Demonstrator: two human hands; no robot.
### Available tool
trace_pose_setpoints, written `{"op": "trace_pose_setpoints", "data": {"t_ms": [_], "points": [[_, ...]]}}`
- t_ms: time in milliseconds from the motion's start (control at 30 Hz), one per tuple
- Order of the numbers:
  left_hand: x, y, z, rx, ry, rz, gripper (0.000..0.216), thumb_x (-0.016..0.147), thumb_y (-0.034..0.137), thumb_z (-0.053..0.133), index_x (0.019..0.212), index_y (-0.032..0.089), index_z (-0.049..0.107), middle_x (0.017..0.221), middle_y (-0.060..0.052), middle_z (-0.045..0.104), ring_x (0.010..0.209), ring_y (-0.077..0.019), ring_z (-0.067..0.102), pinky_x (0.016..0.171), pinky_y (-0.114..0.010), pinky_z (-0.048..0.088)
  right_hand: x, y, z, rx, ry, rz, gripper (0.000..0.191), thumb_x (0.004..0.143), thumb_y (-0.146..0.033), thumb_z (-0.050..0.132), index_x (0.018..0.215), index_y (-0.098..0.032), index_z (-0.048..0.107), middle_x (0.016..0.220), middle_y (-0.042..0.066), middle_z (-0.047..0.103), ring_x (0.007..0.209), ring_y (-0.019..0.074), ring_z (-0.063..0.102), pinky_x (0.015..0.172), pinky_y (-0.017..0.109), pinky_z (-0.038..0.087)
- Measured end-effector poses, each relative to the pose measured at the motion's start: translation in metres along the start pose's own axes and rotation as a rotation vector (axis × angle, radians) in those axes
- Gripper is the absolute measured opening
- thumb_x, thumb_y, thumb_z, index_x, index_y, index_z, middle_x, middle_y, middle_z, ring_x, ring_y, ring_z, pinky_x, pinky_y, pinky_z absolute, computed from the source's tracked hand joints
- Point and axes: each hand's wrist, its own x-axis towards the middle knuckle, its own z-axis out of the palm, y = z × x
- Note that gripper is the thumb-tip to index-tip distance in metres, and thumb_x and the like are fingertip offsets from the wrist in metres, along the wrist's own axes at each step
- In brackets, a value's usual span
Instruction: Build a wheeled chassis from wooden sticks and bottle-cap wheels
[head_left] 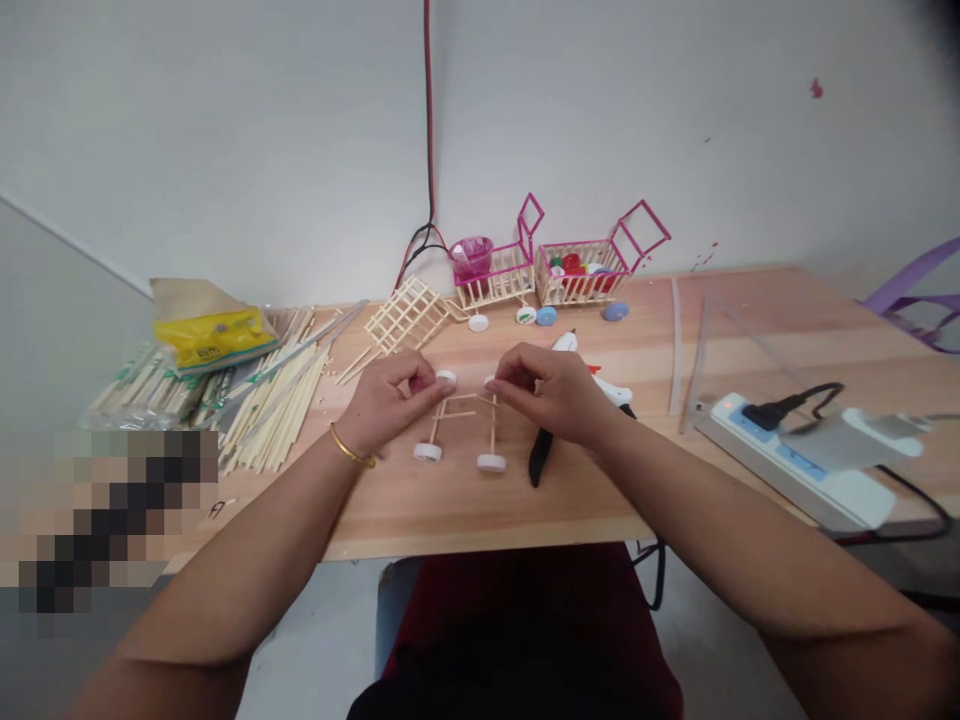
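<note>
A small wheeled frame of thin wooden sticks (pixel 493 425) stands on the table between my hands. White bottle caps serve as its wheels, with one near cap (pixel 427 453) at the left and another near cap (pixel 491 463) at the right. My left hand (pixel 397 395) pinches the far left cap (pixel 446 377) between thumb and fingers. With thumb and fingertips, my right hand (pixel 544 390) grips the far right cap, which is mostly covered. A white glue gun (pixel 566 343) with a black handle lies partly behind my right hand.
Two stick carts with pink trim, one cart (pixel 495 285) holding a pink cup and another cart (pixel 581 275) full of caps, stand by the wall. A lattice basket (pixel 405 315) leans nearby. Loose sticks (pixel 277 420) lie left; a power strip (pixel 795 460) sits right.
</note>
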Motion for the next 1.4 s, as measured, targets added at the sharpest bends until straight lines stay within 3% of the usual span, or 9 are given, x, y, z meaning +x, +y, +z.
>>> {"op": "trace_pose_setpoints", "data": {"t_ms": [100, 267, 567, 1400], "points": [[0.002, 0.002, 0.001, 0.0, -0.099, 0.144, 0.019, 0.077, 0.036, 0.067, 0.076, 0.019, 0.06, 0.079, -0.004, 0.063, 0.077, -0.0159, 0.058, 0.074, -0.029, 0.045, -0.001, 0.0, -0.002, 0.036, -0.102, 0.029, 0.025, 0.076, -0.039, 0.066, 0.086, -0.019, 0.056, 0.066, -0.003, 0.055, 0.054, 0.0087, 0.046, 0.052, 0.022, 0.036], [0.002, -0.003, 0.004, 0.004, -0.157, 0.241, 0.028, 0.075, 0.037, 0.07, 0.095, 0.019, 0.062, 0.095, -0.008, 0.066, 0.092, -0.02, 0.059, 0.086, -0.035, 0.046, 0.0, -0.001, -0.004, 0.014, -0.228, 0.091, 0.037, 0.073, -0.047, 0.068, 0.092, -0.019, 0.054, 0.065, -0.004, 0.056, 0.055, 0.0093, 0.05, 0.053, 0.021, 0.037], [-0.001, -0.004, 0.01, 0.076, -0.24, 0.222, 0.036, 0.077, 0.041, 0.067, 0.103, 0.016, 0.06, 0.095, -0.009, 0.066, 0.092, -0.022, 0.059, 0.083, -0.037, 0.047, 0.001, -0.005, -0.006, -0.022, -0.32, 0.131, 0.033, 0.075, -0.041, 0.067, 0.096, -0.02, 0.052, 0.069, -0.003, 0.059, 0.06, 0.0109, 0.055, 0.057, 0.023, 0.038], [-0.001, -0.005, 0.015, 0.087, -0.219, 0.273, 0.03, 0.08, 0.037, 0.065, 0.101, 0.017, 0.061, 0.091, -0.007, 0.064, 0.088, -0.0195, 0.057, 0.079, -0.035, 0.047, 0.0, -0.003, 0.005, -0.065, -0.348, 0.128, 0.028, 0.077, -0.036, 0.065, 0.093, -0.019, 0.05, 0.073, 0.0, 0.063, 0.066, 0.0135, 0.058, 0.061, 0.024, 0.039]]}}
